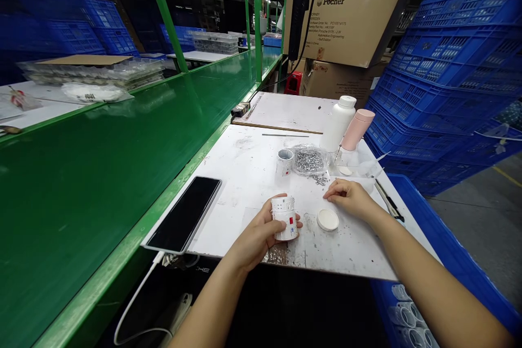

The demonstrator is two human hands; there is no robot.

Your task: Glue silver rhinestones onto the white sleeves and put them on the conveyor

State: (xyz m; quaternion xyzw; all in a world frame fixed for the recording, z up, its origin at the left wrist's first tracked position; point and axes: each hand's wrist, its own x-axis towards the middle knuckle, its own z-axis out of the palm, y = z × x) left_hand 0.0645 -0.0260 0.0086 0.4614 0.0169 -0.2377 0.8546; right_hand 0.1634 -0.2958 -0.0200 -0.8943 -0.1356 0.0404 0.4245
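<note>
On the white surface (240, 185), a black smartphone (183, 215) lies left of the left hand (255, 236), whose grip is closed around a white plastic jar (284, 218) with a red mark, its long axis upright. To the jar's right lies a round white lid (328, 219), nearer the right hand (350, 198), whose grip is open, its fingers (332, 190) resting flat on the surface just beyond the lid.

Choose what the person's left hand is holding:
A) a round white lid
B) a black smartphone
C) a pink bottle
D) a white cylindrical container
D. The left hand wraps around the white cylindrical container, while the round white lid lies near the right hand.
</note>
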